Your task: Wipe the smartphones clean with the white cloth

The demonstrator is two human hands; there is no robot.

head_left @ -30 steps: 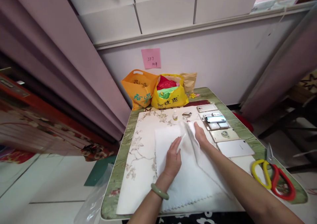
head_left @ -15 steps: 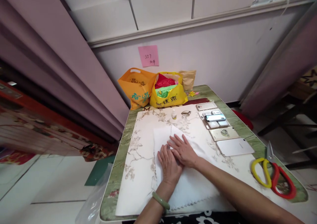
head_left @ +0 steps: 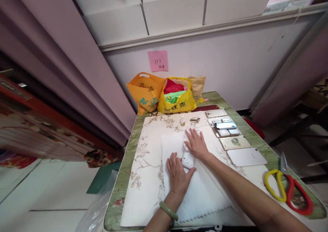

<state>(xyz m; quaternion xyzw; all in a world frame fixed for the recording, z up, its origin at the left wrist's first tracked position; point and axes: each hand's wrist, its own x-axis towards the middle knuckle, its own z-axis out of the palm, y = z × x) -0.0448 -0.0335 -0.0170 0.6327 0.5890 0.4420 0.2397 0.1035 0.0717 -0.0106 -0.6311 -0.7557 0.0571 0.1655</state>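
Observation:
A white cloth [head_left: 205, 194] with a zigzag edge lies on the flower-patterned sheet [head_left: 143, 197]. On the cloth, between my hands, is a small white phone-like object [head_left: 188, 160]. My left hand [head_left: 178, 174], with a green bangle at the wrist, rests on the cloth at its lower left, fingers spread, thumb near its bottom edge. Farther up and to the right, my right hand [head_left: 196, 143] lies on the cloth with fingers apart, beside the object's upper end. Neither hand is wrapped around anything.
Several phones [head_left: 246, 156] lie along the table's right side. Large scissors [head_left: 285, 180] with yellow and red handles are at the right corner. A small bottle [head_left: 182, 121] and small dark scissors [head_left: 195, 120] sit beyond the cloth. Orange [head_left: 146, 91] and yellow [head_left: 176, 102] bags stand behind.
My hands have moved apart from their overlapped position, the right one up and right. The white object between them now shows. The view has shifted slightly.

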